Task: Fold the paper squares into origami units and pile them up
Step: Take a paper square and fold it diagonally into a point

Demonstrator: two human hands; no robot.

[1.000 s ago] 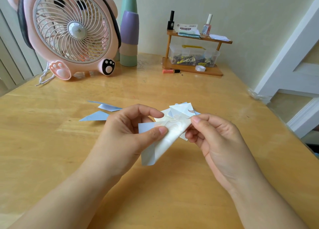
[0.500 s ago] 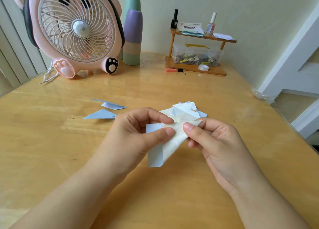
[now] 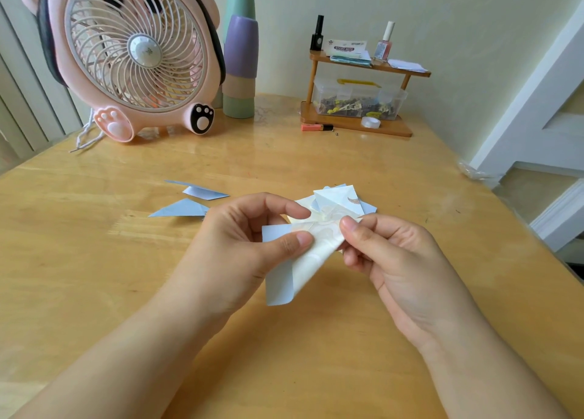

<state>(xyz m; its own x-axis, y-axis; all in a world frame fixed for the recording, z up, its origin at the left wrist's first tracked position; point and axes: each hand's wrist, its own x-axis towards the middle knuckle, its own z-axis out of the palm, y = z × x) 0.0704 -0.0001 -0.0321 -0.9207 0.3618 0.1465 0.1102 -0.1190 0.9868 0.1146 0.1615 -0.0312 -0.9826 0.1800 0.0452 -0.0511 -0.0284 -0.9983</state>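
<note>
A pale blue and cream paper square (image 3: pixel 303 260), partly folded, hangs above the wooden table (image 3: pixel 94 260) between both hands. My left hand (image 3: pixel 240 245) pinches its left edge between thumb and forefinger. My right hand (image 3: pixel 388 260) pinches its upper right corner. Just behind the held paper, a small pile of paper pieces (image 3: pixel 341 199) lies on the table. Two folded blue units (image 3: pixel 189 202) lie apart on the table to the left of the hands.
A pink bear-shaped fan (image 3: pixel 136 55) stands at the back left, with stacked cups (image 3: pixel 240 61) beside it. A small wooden shelf (image 3: pixel 360 83) with bottles and a clear box stands at the back right, tape roll (image 3: pixel 370 122) and orange marker (image 3: pixel 316 127) before it.
My hands have drawn closer together, bending the paper more between them. The camera view has shifted slightly; the pieces on the table have not moved.
</note>
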